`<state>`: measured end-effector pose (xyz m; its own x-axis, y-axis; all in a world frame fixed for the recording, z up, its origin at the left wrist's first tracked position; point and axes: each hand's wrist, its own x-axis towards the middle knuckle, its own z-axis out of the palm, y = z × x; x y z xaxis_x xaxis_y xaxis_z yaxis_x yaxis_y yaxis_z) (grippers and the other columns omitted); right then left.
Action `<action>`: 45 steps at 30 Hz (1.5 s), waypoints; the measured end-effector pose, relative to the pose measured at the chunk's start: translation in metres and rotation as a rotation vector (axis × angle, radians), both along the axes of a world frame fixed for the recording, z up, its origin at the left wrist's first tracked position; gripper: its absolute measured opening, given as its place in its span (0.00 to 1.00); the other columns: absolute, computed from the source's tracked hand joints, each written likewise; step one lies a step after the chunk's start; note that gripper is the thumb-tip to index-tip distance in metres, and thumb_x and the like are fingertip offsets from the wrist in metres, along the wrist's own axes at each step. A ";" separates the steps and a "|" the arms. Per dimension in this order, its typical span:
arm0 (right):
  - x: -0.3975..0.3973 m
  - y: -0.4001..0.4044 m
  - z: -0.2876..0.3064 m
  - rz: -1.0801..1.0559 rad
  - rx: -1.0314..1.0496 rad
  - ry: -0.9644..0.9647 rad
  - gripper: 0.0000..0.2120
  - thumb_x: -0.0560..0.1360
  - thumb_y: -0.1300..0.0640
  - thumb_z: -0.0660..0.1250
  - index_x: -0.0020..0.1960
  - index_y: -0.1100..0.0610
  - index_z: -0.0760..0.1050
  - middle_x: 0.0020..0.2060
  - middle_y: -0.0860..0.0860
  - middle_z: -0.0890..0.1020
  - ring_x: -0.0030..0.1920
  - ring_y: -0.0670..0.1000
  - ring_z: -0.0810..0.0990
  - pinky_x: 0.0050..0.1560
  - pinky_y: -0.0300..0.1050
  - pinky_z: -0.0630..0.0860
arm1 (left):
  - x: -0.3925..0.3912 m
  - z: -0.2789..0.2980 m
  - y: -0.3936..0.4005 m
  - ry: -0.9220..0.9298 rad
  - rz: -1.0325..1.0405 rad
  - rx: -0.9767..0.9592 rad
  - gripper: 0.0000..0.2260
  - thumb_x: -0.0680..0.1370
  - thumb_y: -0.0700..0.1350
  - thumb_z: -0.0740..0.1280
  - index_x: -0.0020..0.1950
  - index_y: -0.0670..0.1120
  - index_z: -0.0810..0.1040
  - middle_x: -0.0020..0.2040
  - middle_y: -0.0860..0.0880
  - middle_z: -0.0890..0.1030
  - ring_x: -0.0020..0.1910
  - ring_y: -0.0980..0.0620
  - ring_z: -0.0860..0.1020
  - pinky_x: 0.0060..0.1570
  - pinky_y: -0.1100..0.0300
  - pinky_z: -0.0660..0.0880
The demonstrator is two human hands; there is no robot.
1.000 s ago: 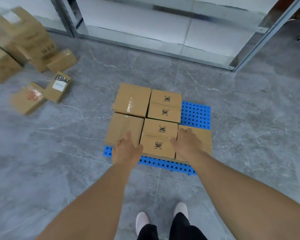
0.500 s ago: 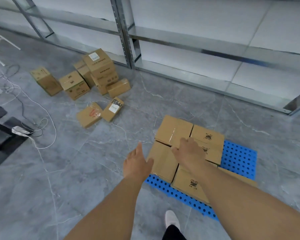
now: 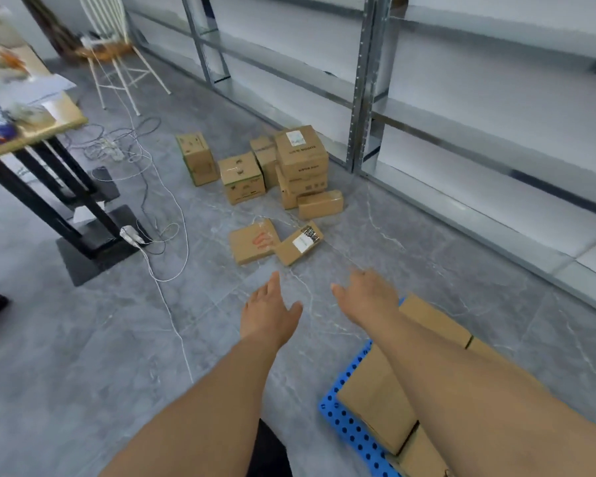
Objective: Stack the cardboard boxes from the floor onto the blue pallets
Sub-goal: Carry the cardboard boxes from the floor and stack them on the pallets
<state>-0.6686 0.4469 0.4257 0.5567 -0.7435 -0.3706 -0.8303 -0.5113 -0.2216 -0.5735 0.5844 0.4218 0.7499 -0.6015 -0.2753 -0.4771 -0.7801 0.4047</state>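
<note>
Several cardboard boxes lie on the grey floor ahead: a flat box with red marks [image 3: 253, 241], a small labelled box [image 3: 299, 242] beside it, and a pile [image 3: 300, 166] against the shelving. At the lower right a blue pallet [image 3: 348, 425] carries several brown boxes [image 3: 375, 397], partly hidden by my right arm. My left hand [image 3: 269, 315] and my right hand [image 3: 367, 296] are stretched out over the bare floor, fingers apart, holding nothing. Both hands are well short of the two nearest floor boxes.
Metal shelving [image 3: 358, 98] runs along the right and back. A wooden table on a black stand [image 3: 59, 208] is at the left, with white cables [image 3: 166, 256] trailing across the floor. A white chair [image 3: 117, 63] stands at the back left.
My view has swung left from the pallet towards the floor boxes. Both hands have left the stacked boxes and now reach out empty over the floor.
</note>
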 end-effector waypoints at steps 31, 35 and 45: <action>0.495 -0.104 0.001 0.023 -0.009 -0.248 0.28 0.79 0.38 0.48 0.69 0.54 0.67 0.70 0.54 0.65 0.68 0.56 0.65 0.66 0.54 0.65 | 0.514 -0.014 -0.071 0.006 0.176 -0.007 0.30 0.78 0.60 0.55 0.76 0.48 0.52 0.77 0.47 0.55 0.75 0.47 0.55 0.72 0.48 0.55; 0.558 -0.169 -0.002 0.020 0.010 -0.227 0.32 0.77 0.34 0.45 0.69 0.53 0.67 0.68 0.55 0.67 0.67 0.56 0.66 0.65 0.56 0.66 | 0.584 -0.009 -0.136 0.051 0.212 -0.012 0.31 0.78 0.60 0.54 0.77 0.49 0.49 0.70 0.44 0.69 0.71 0.45 0.64 0.69 0.48 0.60; 0.685 -0.281 -0.017 0.043 0.013 -0.184 0.17 0.77 0.44 0.57 0.57 0.56 0.70 0.54 0.53 0.76 0.53 0.55 0.74 0.46 0.47 0.69 | 0.704 -0.016 -0.242 0.133 0.255 -0.083 0.32 0.78 0.60 0.56 0.77 0.49 0.49 0.74 0.44 0.62 0.72 0.43 0.62 0.69 0.47 0.61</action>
<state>0.0160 0.1657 0.4087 0.6468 -0.7136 -0.2691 -0.7529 -0.5414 -0.3741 0.1301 0.3426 0.4058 0.8406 -0.4228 -0.3386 -0.2085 -0.8295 0.5182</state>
